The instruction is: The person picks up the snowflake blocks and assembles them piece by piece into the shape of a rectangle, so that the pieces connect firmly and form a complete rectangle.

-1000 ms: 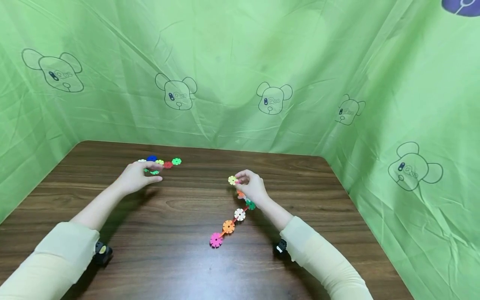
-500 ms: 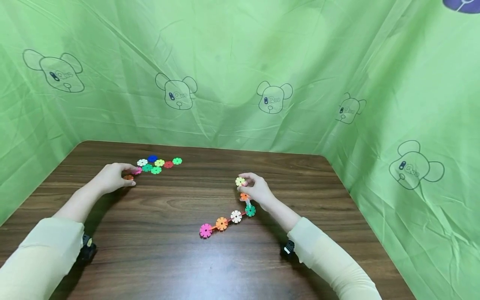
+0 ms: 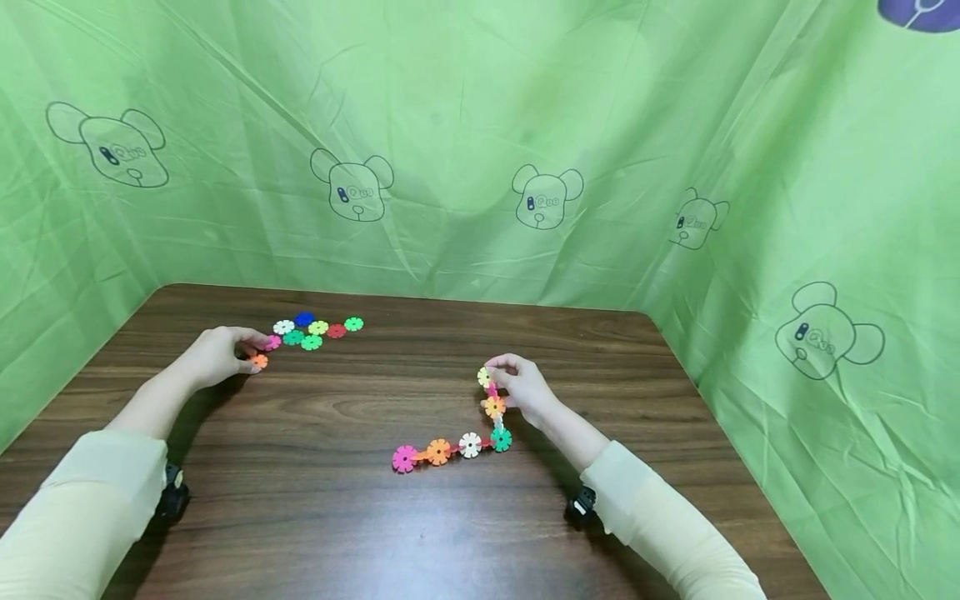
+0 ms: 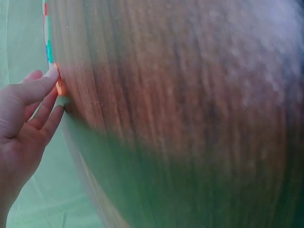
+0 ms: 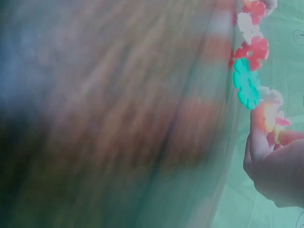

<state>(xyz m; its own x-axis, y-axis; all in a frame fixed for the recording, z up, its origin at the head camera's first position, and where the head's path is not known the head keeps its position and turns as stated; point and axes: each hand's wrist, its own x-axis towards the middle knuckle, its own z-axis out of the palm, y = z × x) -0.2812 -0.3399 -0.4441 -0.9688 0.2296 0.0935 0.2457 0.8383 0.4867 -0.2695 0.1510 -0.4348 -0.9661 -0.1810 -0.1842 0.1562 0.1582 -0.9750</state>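
My left hand (image 3: 216, 357) is at the far left of the table, thumb and fingers at an orange flower-shaped interlocking disc (image 3: 260, 361). In the left wrist view the thumb lies on one side of that disc (image 4: 59, 80) and the fingers on the other. A pink disc (image 3: 273, 342) lies by the index fingertip. My right hand (image 3: 527, 390) pinches the upper end of a chain of interlocking discs, near its pale yellow disc (image 3: 485, 377) and an orange disc (image 3: 494, 406). The chain bends at a green disc (image 3: 501, 440) and runs left to a pink end disc (image 3: 404, 458).
Loose discs lie in a group at the back left, among them a white disc (image 3: 283, 327), a blue disc (image 3: 304, 319) and a red disc (image 3: 337, 331). A green curtain (image 3: 450, 167) rises behind the wooden table (image 3: 360, 542).
My left hand has moved left from over the disc group to the orange disc. My right hand has shifted right and nearer, and the chain's pink end has swung left and away.
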